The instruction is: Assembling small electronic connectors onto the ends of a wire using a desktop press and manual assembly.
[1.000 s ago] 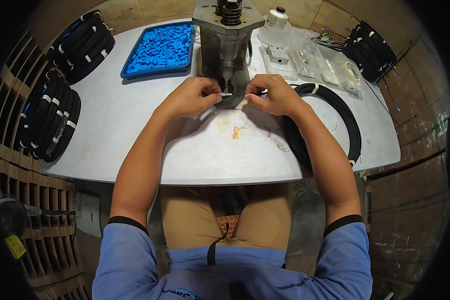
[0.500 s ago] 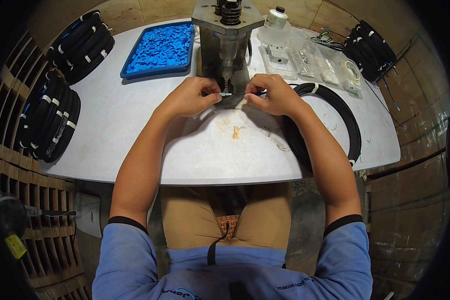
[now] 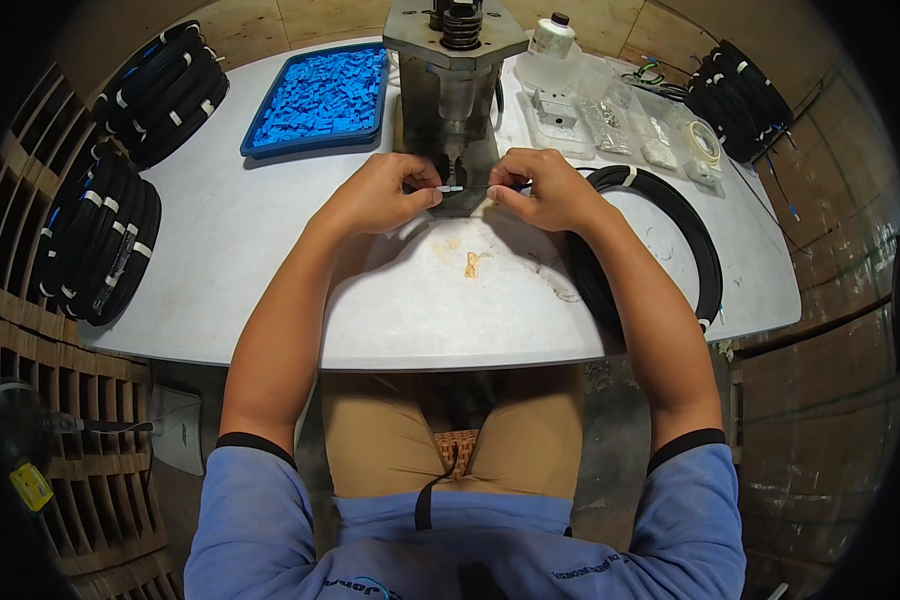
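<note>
Right at the foot of the grey metal press [image 3: 457, 95], both hands meet over the white table [image 3: 270, 260]. Fingers of the left hand [image 3: 378, 193] are closed in a pinch on a small white connector piece [image 3: 450, 188], and fingers of the right hand [image 3: 542, 188] pinch the thin black cable [image 3: 660, 215] end just beside it. Beyond the left fingers sits a blue tray of blue parts [image 3: 320, 98]; beside the right fingers the cable loops in a coil.
</note>
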Action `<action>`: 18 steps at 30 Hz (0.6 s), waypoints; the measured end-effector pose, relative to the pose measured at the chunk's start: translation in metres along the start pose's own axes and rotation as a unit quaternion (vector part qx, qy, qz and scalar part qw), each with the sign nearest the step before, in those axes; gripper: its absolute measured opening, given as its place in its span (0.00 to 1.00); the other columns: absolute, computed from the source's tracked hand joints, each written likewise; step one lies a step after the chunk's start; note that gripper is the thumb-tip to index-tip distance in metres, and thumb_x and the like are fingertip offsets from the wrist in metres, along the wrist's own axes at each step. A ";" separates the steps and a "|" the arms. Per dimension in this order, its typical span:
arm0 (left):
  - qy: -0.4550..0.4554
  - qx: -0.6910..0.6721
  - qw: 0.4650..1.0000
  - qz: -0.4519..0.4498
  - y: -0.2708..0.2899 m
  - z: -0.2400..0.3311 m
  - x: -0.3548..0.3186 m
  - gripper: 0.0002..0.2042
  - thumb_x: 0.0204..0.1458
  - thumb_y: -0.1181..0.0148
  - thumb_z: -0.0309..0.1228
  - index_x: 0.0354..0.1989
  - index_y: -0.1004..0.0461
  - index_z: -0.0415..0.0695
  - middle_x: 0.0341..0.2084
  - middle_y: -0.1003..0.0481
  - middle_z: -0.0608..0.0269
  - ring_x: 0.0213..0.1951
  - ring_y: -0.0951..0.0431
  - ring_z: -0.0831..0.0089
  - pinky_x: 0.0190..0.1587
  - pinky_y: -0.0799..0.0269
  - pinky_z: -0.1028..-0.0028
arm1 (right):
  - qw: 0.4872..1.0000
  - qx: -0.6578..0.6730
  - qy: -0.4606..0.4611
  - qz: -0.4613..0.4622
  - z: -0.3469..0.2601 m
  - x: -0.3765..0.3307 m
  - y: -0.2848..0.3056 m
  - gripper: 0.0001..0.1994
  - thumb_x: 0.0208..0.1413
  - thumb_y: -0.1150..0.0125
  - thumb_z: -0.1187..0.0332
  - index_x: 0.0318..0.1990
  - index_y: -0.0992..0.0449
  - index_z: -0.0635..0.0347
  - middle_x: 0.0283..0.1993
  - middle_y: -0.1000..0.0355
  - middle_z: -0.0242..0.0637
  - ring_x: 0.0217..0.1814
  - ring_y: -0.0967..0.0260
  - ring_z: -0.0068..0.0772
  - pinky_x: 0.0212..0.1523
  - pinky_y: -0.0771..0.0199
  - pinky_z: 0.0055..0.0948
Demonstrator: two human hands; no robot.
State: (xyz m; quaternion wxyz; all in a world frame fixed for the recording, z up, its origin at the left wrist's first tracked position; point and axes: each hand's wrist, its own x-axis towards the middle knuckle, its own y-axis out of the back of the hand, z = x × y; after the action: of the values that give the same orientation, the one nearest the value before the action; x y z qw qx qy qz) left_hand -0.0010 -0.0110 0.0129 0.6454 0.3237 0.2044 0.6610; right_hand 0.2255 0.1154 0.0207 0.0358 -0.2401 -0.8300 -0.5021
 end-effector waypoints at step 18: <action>-0.006 -0.004 1.000 0.005 -0.001 -0.002 0.001 0.11 0.49 0.37 0.30 0.36 0.21 0.35 0.30 0.20 0.51 0.34 0.19 0.65 0.42 0.25 0.70 | 1.000 -0.003 0.004 0.001 0.000 -0.001 -0.001 0.06 0.51 0.36 0.70 0.32 0.23 0.62 0.25 0.28 0.40 0.27 0.31 0.34 0.31 0.30 0.31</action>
State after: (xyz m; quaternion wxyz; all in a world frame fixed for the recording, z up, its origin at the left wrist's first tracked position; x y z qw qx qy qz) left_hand -0.0015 -0.0100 0.0113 0.6449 0.3261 0.1963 0.6628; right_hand 0.2255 0.1149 0.0195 0.0387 -0.2390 -0.8280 -0.5058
